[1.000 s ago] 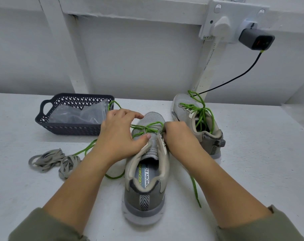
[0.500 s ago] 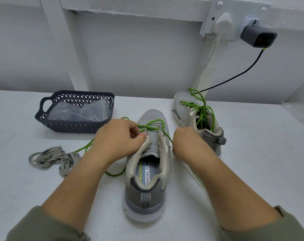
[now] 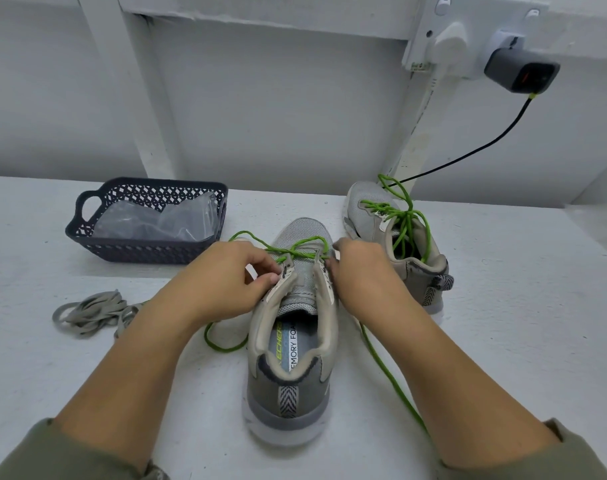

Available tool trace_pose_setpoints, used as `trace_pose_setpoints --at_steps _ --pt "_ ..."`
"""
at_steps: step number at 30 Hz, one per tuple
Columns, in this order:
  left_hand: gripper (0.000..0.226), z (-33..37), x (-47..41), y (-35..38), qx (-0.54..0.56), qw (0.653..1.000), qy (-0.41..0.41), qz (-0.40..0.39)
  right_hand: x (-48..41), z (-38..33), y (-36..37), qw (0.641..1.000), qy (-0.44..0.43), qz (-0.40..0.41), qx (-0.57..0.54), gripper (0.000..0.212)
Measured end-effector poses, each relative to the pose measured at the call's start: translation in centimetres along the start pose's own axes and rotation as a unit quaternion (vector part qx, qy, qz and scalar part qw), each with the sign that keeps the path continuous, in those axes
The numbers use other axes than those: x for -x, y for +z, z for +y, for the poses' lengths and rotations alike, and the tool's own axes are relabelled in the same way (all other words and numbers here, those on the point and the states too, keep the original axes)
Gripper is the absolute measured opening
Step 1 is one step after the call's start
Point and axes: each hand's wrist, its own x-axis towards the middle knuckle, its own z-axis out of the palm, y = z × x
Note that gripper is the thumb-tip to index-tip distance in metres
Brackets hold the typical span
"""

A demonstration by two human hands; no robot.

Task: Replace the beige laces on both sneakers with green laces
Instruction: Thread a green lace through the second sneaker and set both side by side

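Fingers of L hand point(image 3: 226, 282) curled, pinching L eyelet flap of near grey mesh sneaker point(image 3: 288, 344). R hand point(image 3: 361, 271) fingers curled at R flap, hold hidden. Bright green cord lace point(image 3: 297, 244) thru front eyelets, ends trailing on white table point(image 3: 503, 341). Beige flat laces point(image 3: 90, 310) piled far L.

2 sneakers: near sneaker point(image 3: 290, 386) btwn left grip point(image 3: 226, 278) & right grip point(image 3: 361, 275), far sneaker point(image 3: 368, 202) beyond right grip. 2 green laces: near lace point(image 3: 305, 241), far lace point(image 3: 404, 220). 1 basket point(image 3: 139, 251), 1 plastic bag point(image 3: 163, 223). Beige laces point(image 3: 90, 310): no. unclear.
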Motion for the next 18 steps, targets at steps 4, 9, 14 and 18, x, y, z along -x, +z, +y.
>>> trace_pose_setpoints --at_steps 4,9,14,18 --pt "0.009 0.1 0.1 0.0 0.002 1.0 -0.004 0.002 -0.4 -0.3 0.0 1.0 -0.027 -0.005 -0.003 0.016" --pt "0.009 0.1 0.0 0.0 -0.005 1.0 -0.015 0.004 -0.5 0.2 -1.2 0.992 0.058 -0.097 0.061 0.023" --pt "0.009 0.3 0.0 -0.1 -0.009 1.0 -0.019 0.002 -0.6 -0.5 -0.4 1.0 -0.011 -0.019 0.009 0.017" --pt "0.009 0.2 0.0 0.1 -0.001 1.0 -0.026 0.009 0.7 -0.1 -1.3 0.991 0.06 -0.103 0.062 0.029"
